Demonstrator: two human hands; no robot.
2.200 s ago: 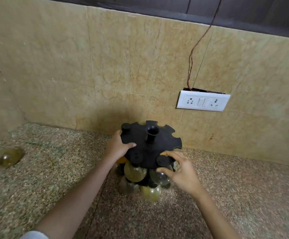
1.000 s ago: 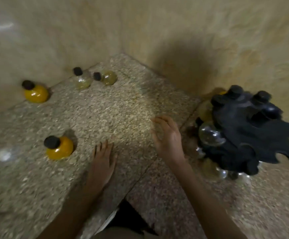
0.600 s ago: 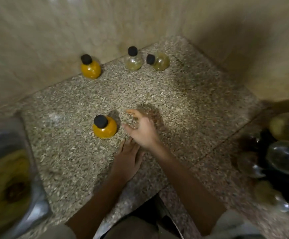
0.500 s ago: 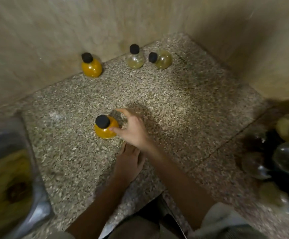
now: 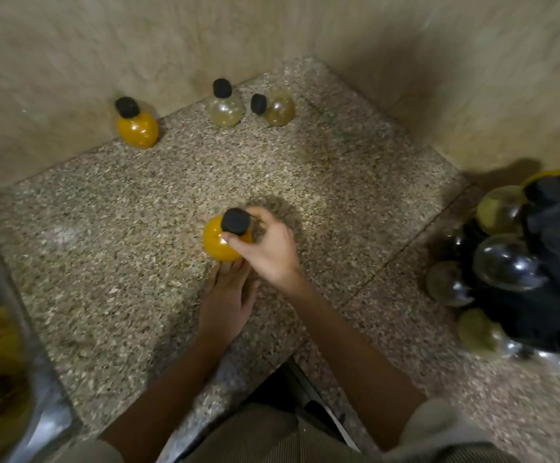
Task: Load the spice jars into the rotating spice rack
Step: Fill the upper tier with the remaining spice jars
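Observation:
A round orange spice jar [image 5: 217, 242] with a black cap stands mid-counter. My right hand [image 5: 268, 247] pinches its neck just under the cap. My left hand [image 5: 227, 304] lies flat on the counter right behind the jar, fingers spread, holding nothing. A second orange jar [image 5: 137, 128] stands at the back wall. Beside it are a pale upright jar [image 5: 225, 110] and a pale jar lying on its side [image 5: 277, 107]. The black rotating rack [image 5: 559, 262] is at the right edge, with several round jars hanging in it.
The speckled granite counter [image 5: 105, 245] ends in a tiled corner at the back. A steel sink [image 5: 8, 345] lies at the left edge. My legs and the counter's front edge fill the bottom of the view.
My view swung from the rack to the left part of the counter. My right hand reached across to the near orange jar and closed on its neck. My left hand settled flat on the counter.

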